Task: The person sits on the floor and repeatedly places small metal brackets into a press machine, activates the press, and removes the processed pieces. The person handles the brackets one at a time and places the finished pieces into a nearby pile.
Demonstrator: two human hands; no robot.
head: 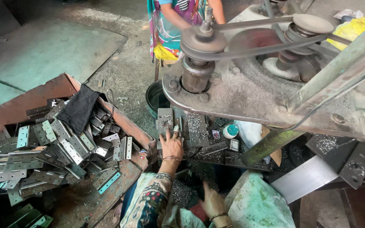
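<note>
A belt-driven machine (250,80) fills the upper right: a grey steel plate carrying two pulleys (203,40) joined by a dark belt (254,50), with a green post (271,145) slanting beneath it. At left, a rusty tray (26,103) holds a heap of metal hinges (60,156), silver and pale blue, with a black cloth (79,107) draped over its far edge. Under the plate lies a work bed (208,147) strewn with metal shavings. A dark bucket (155,99) stands behind the bed, near a second person (178,21) in patterned clothing.

The left hand (172,145), bangle at the wrist, reaches forward onto the bed, palm down, fingers spread and resting on a hinge (164,122) lying flat at the bed's left end. The right hand (212,202) lies low over the lap, fingers loosely curled; whether it holds anything cannot be told. A small teal-capped tin (230,131) sits on the bed, right of the left hand.
</note>
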